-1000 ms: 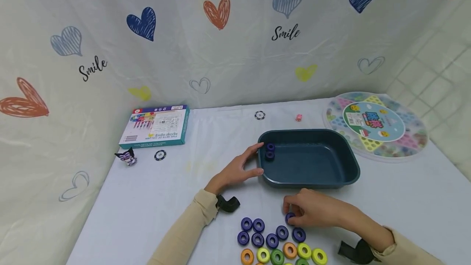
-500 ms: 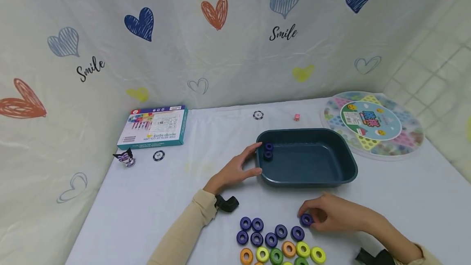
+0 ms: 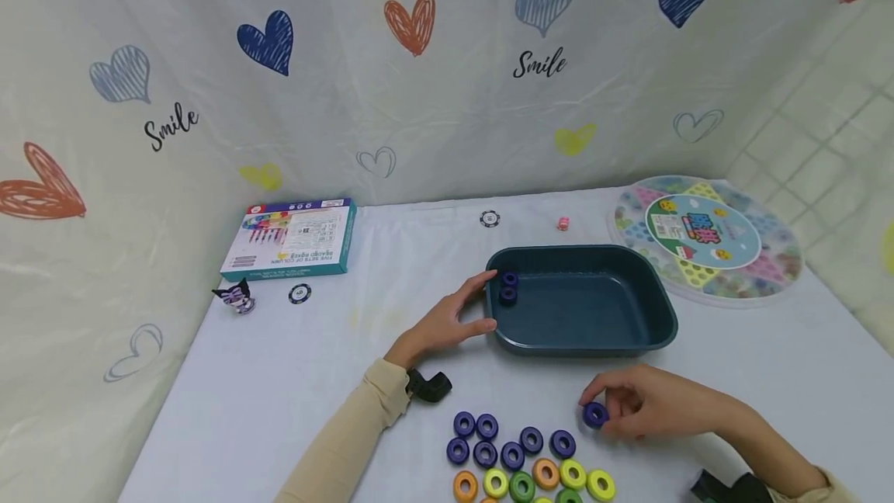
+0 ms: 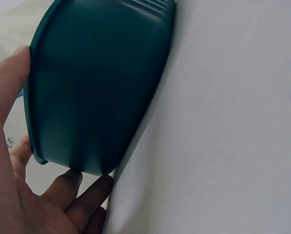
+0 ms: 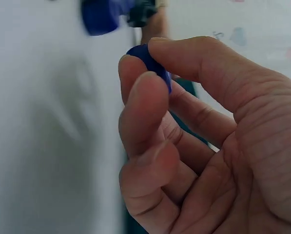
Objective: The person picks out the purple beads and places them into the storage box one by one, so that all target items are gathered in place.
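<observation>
Our right hand (image 3: 660,404) pinched a small purple ring (image 3: 588,414), likely light, stiff and best held by its rim; our spread left hand (image 3: 445,323) touched the dark-teal rectangular basin (image 3: 590,307)

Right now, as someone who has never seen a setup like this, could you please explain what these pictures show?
Gladly. There is no machine at work here, only a person's two bare hands. The wide picture comes from a camera worn on the head, looking forward and down; the two closer ones come from cameras worn on each wrist.

The left hand touches one end of a dark tray, which has two purple rings inside. The right hand pinches another purple ring in front of the tray. Nearer the person lie loose rings in purple, orange, yellow and green. Farther back on the white surface are a flat box and a round game board.
</observation>
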Motion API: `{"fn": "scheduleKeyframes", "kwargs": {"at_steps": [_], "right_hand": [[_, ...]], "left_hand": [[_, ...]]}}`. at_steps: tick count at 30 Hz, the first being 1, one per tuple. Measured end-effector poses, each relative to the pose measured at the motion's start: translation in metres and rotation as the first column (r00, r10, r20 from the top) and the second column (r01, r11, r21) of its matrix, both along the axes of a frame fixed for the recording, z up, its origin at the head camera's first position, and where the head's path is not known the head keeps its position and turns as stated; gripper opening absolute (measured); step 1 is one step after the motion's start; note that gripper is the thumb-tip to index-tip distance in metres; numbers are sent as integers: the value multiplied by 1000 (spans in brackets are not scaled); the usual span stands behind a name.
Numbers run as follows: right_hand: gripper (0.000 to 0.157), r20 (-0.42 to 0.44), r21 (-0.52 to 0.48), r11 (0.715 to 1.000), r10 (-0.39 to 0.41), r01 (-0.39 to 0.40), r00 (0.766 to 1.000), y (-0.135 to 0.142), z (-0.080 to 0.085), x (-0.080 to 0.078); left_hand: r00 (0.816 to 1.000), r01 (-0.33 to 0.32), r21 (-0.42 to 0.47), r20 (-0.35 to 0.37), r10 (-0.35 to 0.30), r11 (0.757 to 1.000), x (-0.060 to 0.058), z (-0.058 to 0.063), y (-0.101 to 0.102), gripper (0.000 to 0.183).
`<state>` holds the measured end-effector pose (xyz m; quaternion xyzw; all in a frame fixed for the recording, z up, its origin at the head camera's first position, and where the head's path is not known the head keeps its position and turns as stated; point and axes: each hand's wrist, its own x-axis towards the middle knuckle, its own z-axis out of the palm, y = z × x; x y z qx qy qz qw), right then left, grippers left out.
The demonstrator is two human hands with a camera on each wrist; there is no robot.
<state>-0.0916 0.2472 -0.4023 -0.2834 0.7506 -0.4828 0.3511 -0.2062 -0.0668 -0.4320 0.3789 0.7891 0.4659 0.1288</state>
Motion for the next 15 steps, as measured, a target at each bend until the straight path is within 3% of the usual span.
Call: {"fn": "scheduleKeyframes", "kwargs": {"at_steps": [9,15], "right_hand": [[30,-87,57,998,10,-5,996,-4,37,-30],[30,-183,139,990,8,17,983,-12,46,-60]], "left_hand": [[1000,11,-5,-12,-11,1000,-1,1,-1,71],[999,-12,-8,-35,11,1000,-16,-31,2,75]]}}
